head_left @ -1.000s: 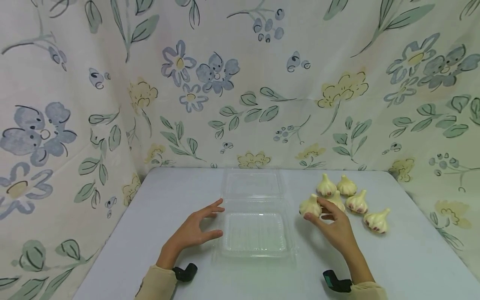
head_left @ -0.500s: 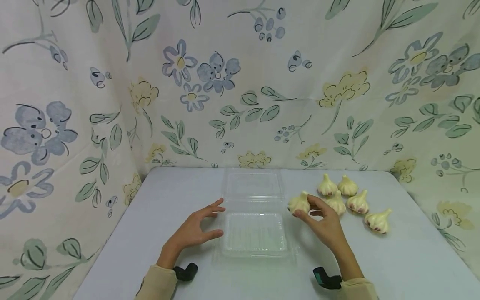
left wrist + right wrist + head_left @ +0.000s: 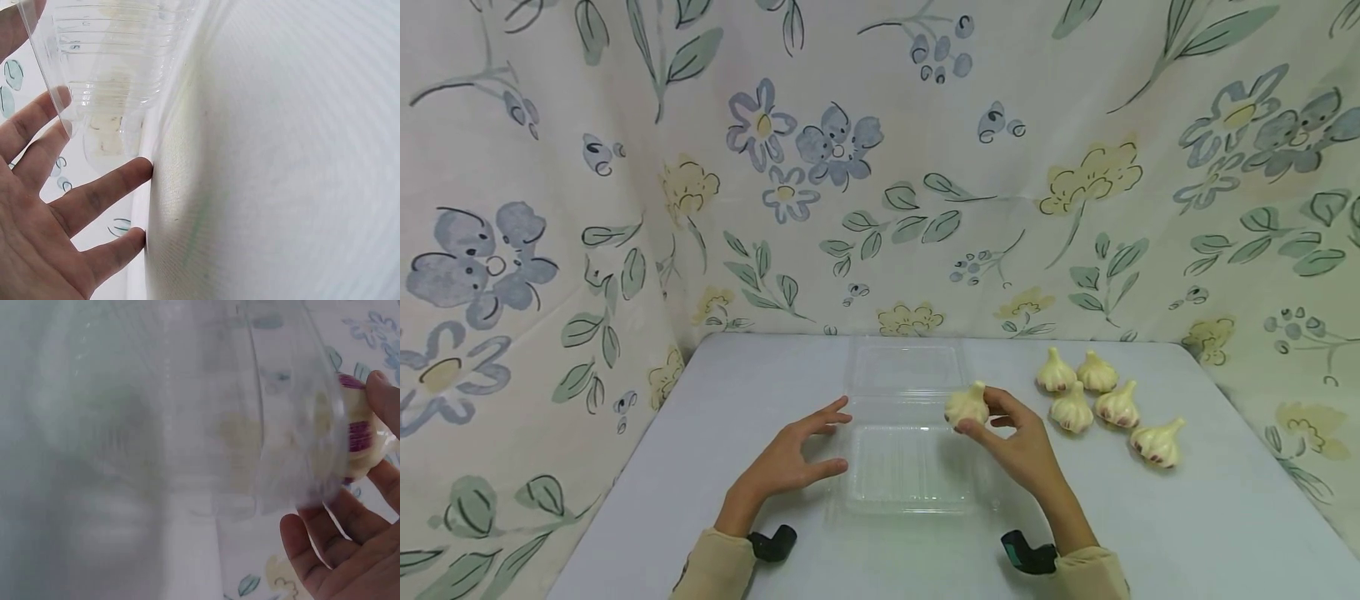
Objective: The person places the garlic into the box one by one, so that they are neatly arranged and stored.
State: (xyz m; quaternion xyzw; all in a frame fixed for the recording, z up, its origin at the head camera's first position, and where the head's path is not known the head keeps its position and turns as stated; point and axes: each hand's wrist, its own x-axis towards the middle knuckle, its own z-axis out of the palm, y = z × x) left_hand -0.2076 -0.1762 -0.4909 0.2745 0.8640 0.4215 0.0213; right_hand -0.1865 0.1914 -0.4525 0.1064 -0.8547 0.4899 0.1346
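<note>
My right hand (image 3: 1018,437) pinches a garlic bulb (image 3: 967,405) between thumb and fingers, its stem pointing up. In the head view the bulb overlaps the right back part of a clear plastic clamshell container (image 3: 910,471), whose lid (image 3: 908,368) lies folded back. The right wrist view shows the bulb's purple-streaked underside (image 3: 359,434) past the container's clear wall. At the container's left side is my left hand (image 3: 786,457), fingers spread and holding nothing. Its fingertips (image 3: 62,97) are right at the clear rim in the left wrist view.
Several garlic bulbs (image 3: 1117,406) lie at the back right of the white table (image 3: 715,417), with one bulb (image 3: 1157,442) a little apart and nearer. A floral curtain (image 3: 880,167) encloses the table at the back and sides. Each wrist wears a black camera mount (image 3: 772,544).
My right hand has carried the garlic bulb leftward, from beside the other bulbs to over the container's right side. My left hand has stayed at the container's left edge.
</note>
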